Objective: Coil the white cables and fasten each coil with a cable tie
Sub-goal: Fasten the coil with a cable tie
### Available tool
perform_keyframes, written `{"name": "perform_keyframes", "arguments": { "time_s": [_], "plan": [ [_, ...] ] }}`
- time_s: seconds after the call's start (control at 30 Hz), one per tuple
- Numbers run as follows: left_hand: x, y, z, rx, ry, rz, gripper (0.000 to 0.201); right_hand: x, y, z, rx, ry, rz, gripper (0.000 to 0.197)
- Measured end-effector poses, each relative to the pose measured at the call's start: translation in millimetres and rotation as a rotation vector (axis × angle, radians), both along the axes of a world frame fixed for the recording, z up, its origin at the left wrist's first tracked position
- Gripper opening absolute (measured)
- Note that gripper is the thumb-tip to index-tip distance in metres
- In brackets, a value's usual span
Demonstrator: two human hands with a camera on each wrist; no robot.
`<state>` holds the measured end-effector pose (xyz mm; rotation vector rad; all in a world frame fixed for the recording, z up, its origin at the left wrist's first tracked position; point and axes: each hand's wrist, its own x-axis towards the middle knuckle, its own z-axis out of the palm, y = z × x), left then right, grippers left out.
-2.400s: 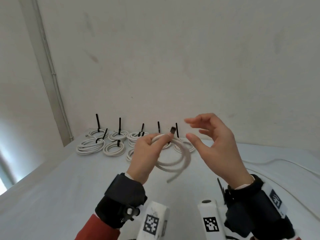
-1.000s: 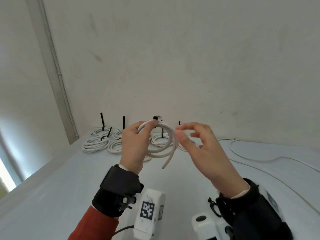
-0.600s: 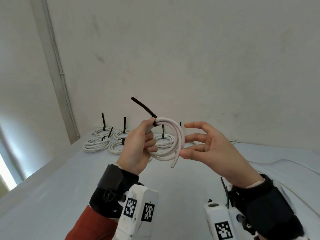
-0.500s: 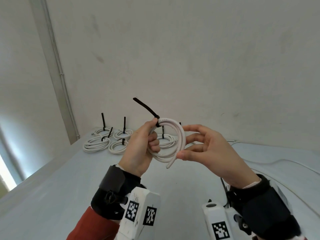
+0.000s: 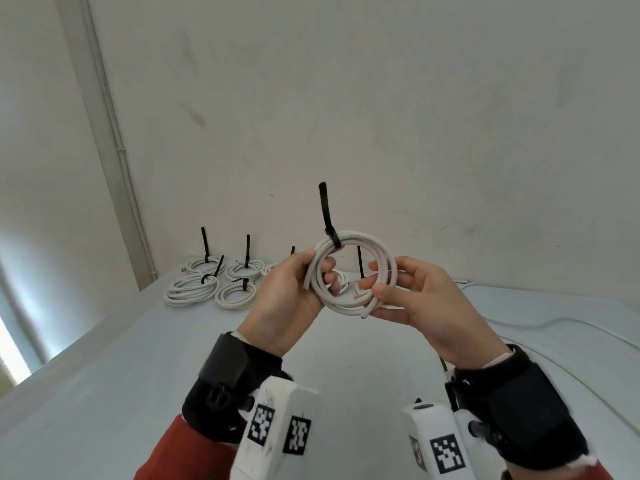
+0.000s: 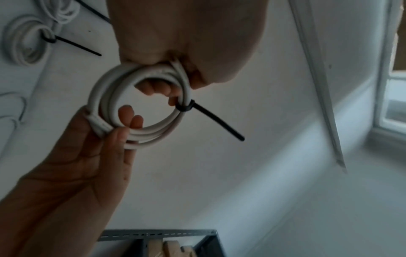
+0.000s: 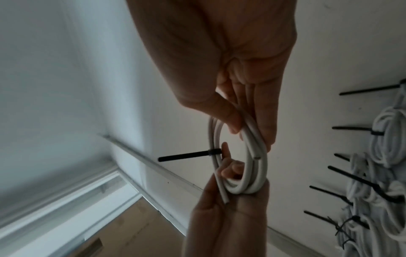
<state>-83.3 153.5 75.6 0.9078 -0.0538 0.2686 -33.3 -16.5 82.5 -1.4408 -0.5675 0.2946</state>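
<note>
Between the 2 hands, above the table (image 5: 138, 375), a white coil (image 5: 367, 242) is held upright in the air, its open face turned toward the wearer.

Left hand (image 5: 287, 299): closed around the coil's left side. The fingers curl through the ring from behind and the thumb lies over the outer edge, as the left wrist view confirms.

Right hand (image 5: 426, 306): pinches the lower right of the coil between the thumb in front and the fingers behind. The pinch sits just above a cut end (image 5: 365, 315) that juts down past the ring. The other cut end (image 5: 306, 285) lies against the left palm.

Tie (image 5: 325, 209): a black strap, cinched round all the turns at the top of the coil, just above the left fingertips. Its free tail stands nearly straight up, clear of both hands.

Behind the hands, at the far left of the table and close to the wall (image 5: 381, 98), lie at least 4 tied coils (image 5: 188, 291), each with a black tail sticking up. More coils are partly hidden by the hands. A loose cable (image 5: 554, 322) trails across the table to the right, well apart from the held coil.

Both wrists carry black straps (image 5: 235, 379) with white camera housings. A red sleeve (image 5: 180, 448) shows on the left arm.
</note>
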Motion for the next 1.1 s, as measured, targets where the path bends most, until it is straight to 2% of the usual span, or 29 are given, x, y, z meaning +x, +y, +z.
{"name": "perform_keyframes", "arguments": {
  "time_s": [0.1,0.2,0.3,0.43,0.6,0.7,0.8,0.83,0.87,0.9,1.0,1.03,1.1],
  "plan": [
    [5.4,8.9,-10.5,0.122,0.076,-0.031,0.03,7.1,-0.2,-3.2,0.073,0.112,-0.055,0.026],
    [16.9,12.8,-29.8,0.194,0.195,0.058,0.025,18.5,6.9,-18.2,0.066,0.192,-0.105,0.031],
    [33.4,15.0,-57.5,0.187,0.3,0.151,0.018,32.0,19.4,-42.0,0.006,0.256,-0.146,0.029],
    [53.8,19.6,-87.7,0.17,0.437,0.207,0.02,53.6,36.5,-74.5,-0.043,0.35,-0.209,0.024],
    [78.4,30.4,-109.8,0.318,0.593,0.297,0.014,89.7,56.0,-110.4,-0.187,0.376,-0.295,0.021],
    [90.0,35.4,-118.6,0.592,0.644,0.406,0.015,102.6,59.8,-121.3,-0.279,0.31,-0.31,0.016],
    [95.1,40.7,-122.1,0.853,0.709,0.456,0.018,99.0,58.8,-109.9,-0.486,0.272,-0.282,0.034],
    [96.3,42.3,-122.0,0.914,0.723,0.451,0.018,90.6,59.1,-106.1,-0.717,0.071,-0.321,0.038],
    [94.2,40.9,-117.8,0.987,0.739,0.446,0.021,84.3,60.2,-101.0,-0.891,-0.053,-0.307,0.041],
    [94.1,40.0,-113.8,1.07,0.743,0.447,0.024,79.4,62.0,-95.3,-0.96,-0.095,-0.289,0.043],
    [96.3,36.1,-105.0,1.287,0.765,0.403,0.03,79.9,63.9,-91.7,-0.979,-0.103,-0.224,0.042],
    [97.1,33.6,-102.7,1.354,0.754,0.396,0.031,80.6,64.3,-94.2,-0.931,-0.065,-0.207,0.039],
    [98.2,28.3,-99.2,1.476,0.752,0.362,0.034,77.7,62.1,-88.4,-0.642,0.248,-0.141,0.039]
  ]
}}
